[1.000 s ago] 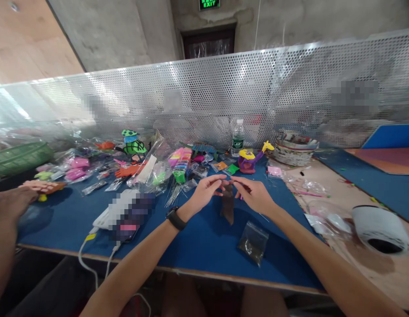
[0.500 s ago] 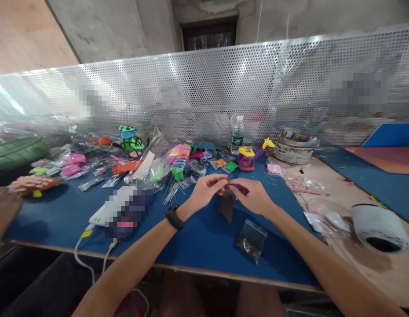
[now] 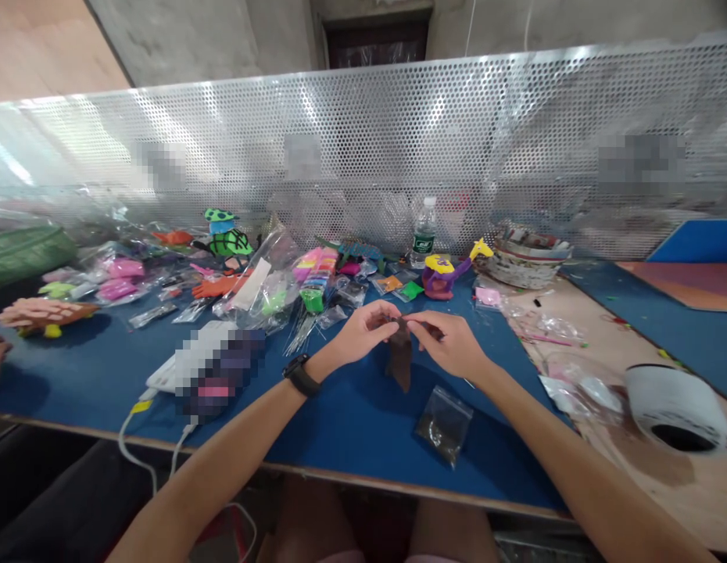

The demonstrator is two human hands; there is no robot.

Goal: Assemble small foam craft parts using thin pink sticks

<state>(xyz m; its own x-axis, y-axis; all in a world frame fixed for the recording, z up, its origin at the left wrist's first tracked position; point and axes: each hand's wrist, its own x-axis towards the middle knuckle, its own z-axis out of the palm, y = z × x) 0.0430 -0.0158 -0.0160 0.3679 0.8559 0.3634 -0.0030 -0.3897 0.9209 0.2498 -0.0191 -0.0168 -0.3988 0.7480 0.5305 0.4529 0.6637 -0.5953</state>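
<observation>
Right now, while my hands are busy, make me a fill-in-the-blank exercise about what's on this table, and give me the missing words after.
1. The left hand and the right hand both hold the ____ piece.
2. The black watch is worn on the ____ wrist.
3. The long-necked figure has a purple body and a ____ head.
4. The small clear bag lies on the ____ part of the tabletop.

Missing words: brown; left; yellow; blue.
</observation>
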